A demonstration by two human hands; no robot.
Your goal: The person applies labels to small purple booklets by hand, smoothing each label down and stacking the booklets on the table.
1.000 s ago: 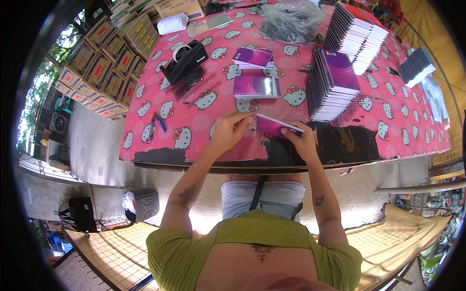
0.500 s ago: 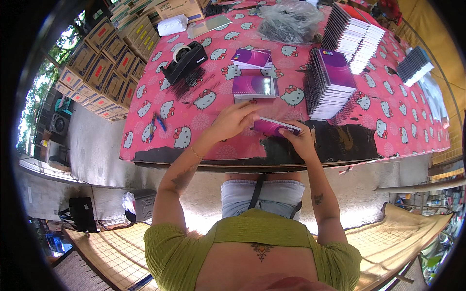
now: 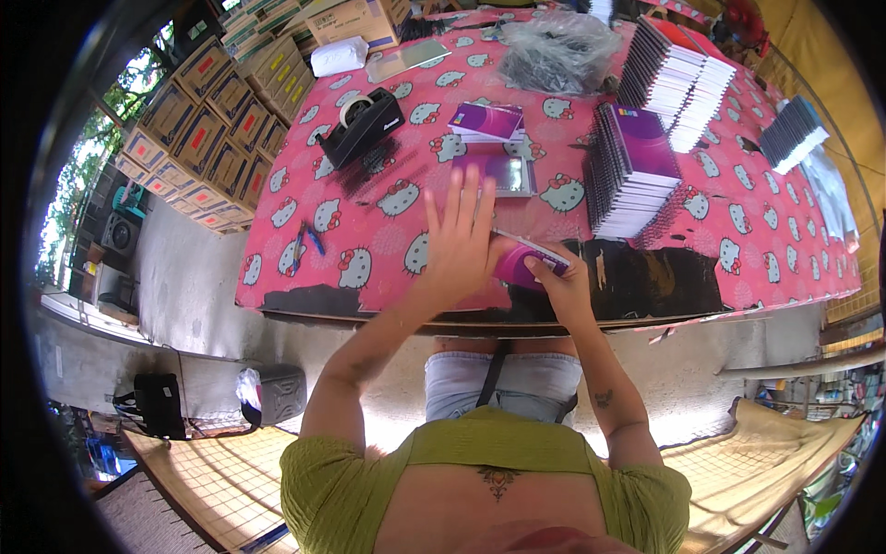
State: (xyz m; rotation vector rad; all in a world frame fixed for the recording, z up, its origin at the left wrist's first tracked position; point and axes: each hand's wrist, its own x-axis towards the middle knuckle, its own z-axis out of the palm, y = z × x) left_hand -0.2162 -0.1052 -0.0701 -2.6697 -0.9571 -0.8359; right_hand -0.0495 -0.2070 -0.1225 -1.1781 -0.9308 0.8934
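- Right hand (image 3: 565, 282), just below centre frame: thumb over fingers, pinching a purple notebook (image 3: 519, 266) above the table's near edge; this one seems unfinished, being in hand.
- Left hand (image 3: 460, 235), left of it: fingers spread, palm down; contact with the notebook cannot be told.
- Beyond, upper centre: a near purple pile (image 3: 517, 175) and a farther purple pile (image 3: 484, 120), both set down; whether done is unclear.
- Right of centre: a tall spiral-bound stack (image 3: 639, 152), perhaps finished or waiting.
- Upper right: a red-topped stack (image 3: 678, 78), untouched.
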